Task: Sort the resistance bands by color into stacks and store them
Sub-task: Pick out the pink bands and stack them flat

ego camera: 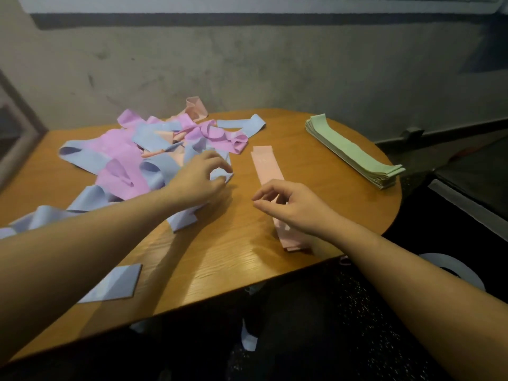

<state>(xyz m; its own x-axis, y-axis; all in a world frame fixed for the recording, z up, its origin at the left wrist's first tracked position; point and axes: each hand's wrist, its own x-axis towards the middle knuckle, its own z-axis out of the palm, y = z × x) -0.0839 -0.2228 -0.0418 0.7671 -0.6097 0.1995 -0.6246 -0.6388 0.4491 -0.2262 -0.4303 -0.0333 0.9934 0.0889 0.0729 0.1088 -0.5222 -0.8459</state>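
Observation:
A loose heap of blue, purple and pink bands (pixel 129 155) covers the left half of the wooden table (pixel 220 257). My left hand (pixel 200 177) reaches into the heap's right edge, fingers curled round a blue band (pixel 187 215). A flat stack of pink bands (pixel 268 166) lies in the middle. My right hand (pixel 291 204) hovers over its near part, fingers loosely curled and holding nothing. A neat stack of green bands (pixel 351 149) lies at the right. One flat blue band (pixel 115 284) sits near the front left edge.
A grey wall stands behind the table. The table's rounded right edge drops to a dark floor. A white round object (pixel 453 268) sits below on the right, and a dark box edge (pixel 467 193) is at the far right.

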